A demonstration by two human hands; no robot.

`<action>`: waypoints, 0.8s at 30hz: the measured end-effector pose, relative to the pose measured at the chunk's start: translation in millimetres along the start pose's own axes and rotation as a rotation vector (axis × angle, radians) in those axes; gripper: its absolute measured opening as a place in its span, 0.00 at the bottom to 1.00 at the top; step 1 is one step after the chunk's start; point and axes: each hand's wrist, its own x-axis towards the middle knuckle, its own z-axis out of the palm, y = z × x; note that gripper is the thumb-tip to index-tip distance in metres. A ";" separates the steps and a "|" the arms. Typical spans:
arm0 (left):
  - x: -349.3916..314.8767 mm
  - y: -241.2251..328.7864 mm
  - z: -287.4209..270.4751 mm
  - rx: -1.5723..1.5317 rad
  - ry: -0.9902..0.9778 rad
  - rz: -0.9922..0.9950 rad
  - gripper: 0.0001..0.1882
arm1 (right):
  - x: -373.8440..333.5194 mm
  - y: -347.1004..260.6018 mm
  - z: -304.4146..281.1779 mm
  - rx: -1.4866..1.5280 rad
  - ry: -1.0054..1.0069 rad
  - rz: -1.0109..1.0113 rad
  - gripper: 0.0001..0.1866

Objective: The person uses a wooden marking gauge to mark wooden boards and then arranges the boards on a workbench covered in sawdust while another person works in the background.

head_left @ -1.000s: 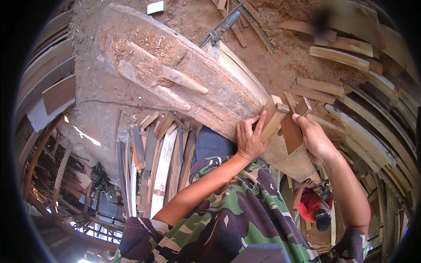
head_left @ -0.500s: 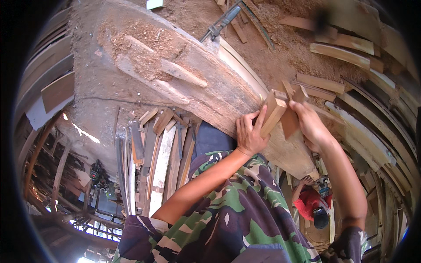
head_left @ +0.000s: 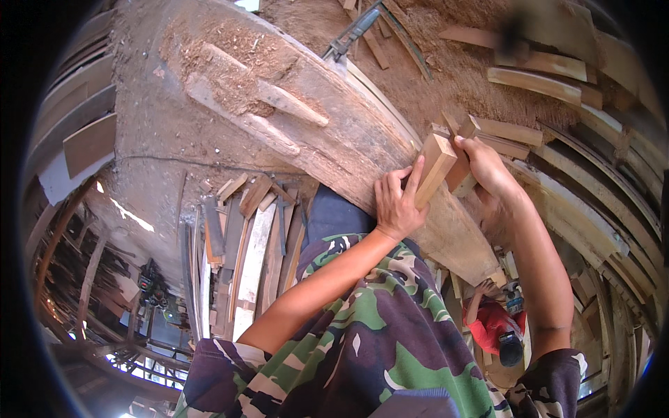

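1. In the head view, the person's left hand point(head_left: 400, 207) rests on the tabletop point(head_left: 357, 155), a long, thick, weathered slab of grey-brown wood running from upper left to lower right. Its fingers are partly spread, with 1 laid along the near side of a squared, light-brown wooden block point(head_left: 437, 167); whether the thumb closes on the block cannot be told.
2. The person's right hand point(head_left: 488, 167) pinches a flat, reddish-brown wooden piece point(head_left: 458, 171) just beside the block, its thumb uppermost.
3. The block stands tilted over the right-hand part of the tabletop, between the 2 hands.
4. Further left on the tabletop, pale brown wood shavings point(head_left: 230, 85) lie around 2 long, raised wooden ridges point(head_left: 293, 103).
5. At the far edge of the tabletop sits a metal bar clamp with a blue-grey handle point(head_left: 361, 26), near a long, pale wooden strip point(head_left: 380, 90).
6. Mixed brown and whitish wooden offcuts point(head_left: 254, 240) are bunched on the near side, left of the person's knee. Curved-looking stacks of brown boards point(head_left: 550, 82) fill the right.
7. Beyond the tabletop's lower right end is a co-worker in a red shirt point(head_left: 486, 326) and dark cap.
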 end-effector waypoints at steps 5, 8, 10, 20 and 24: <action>-1.9 0.5 2.0 -0.022 0.014 -0.001 0.60 | -4.6 -14.4 -11.0 0.147 0.133 -0.011 0.24; -2.9 4.1 -0.3 -0.016 0.020 0.006 0.60 | -11.6 -5.6 -31.0 0.209 0.211 -0.283 0.25; -1.5 7.6 -2.9 -0.051 0.036 -0.001 0.59 | -12.3 9.2 -42.6 0.163 0.295 -0.410 0.27; -43.6 63.4 -124.3 -0.491 0.247 0.407 0.51 | -66.1 129.4 -48.7 0.482 0.303 -0.552 0.26; -48.3 81.4 -152.0 -0.392 0.505 0.586 0.48 | -78.7 184.6 -43.0 0.526 0.265 -0.668 0.25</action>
